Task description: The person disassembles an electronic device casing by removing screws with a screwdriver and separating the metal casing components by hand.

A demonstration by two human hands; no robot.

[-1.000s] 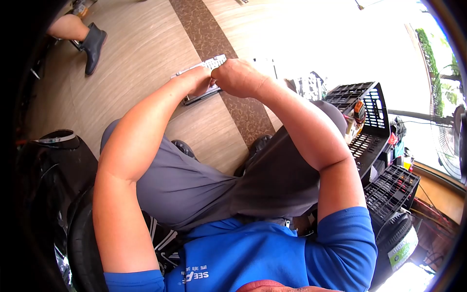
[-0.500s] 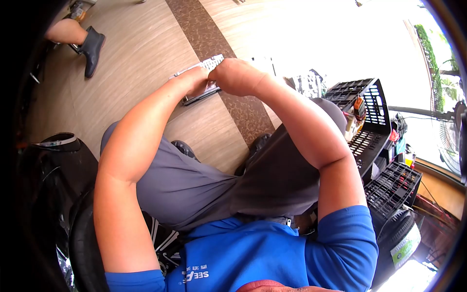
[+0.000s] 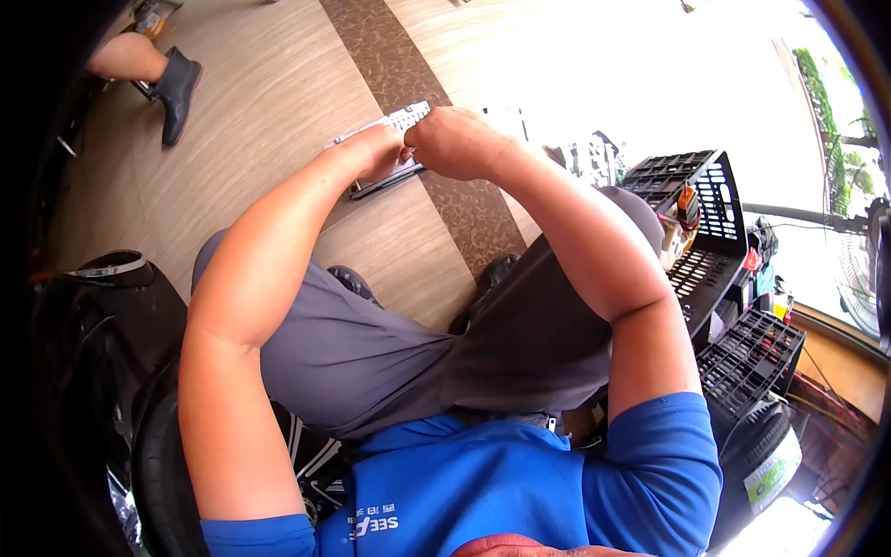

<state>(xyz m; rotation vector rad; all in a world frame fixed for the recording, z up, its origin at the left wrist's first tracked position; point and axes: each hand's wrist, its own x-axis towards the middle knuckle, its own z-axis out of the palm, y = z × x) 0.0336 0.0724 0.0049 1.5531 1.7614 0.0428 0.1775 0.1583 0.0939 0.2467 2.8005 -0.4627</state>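
Note:
My left hand (image 3: 379,153) and my right hand (image 3: 455,144) meet in front of me, at the top centre of the view. Both have curled fingers, and whatever is between the fingertips is too small to make out. Just beyond and under them lies a silver-white case (image 3: 406,116) with rows of small pieces along its far edge. Its dark near edge shows below my left hand. My hands cover the middle of the case.
A black crate (image 3: 719,209) with tools stands at the right, with another black crate (image 3: 752,357) and a tyre (image 3: 756,441) nearer. A person's dark boot (image 3: 174,93) is at the upper left. Shiny black bodywork (image 3: 111,325) is at the left.
My right hand has shifted very slightly at the case, its knuckles a little higher than before. Both hands stay together with fingers curled.

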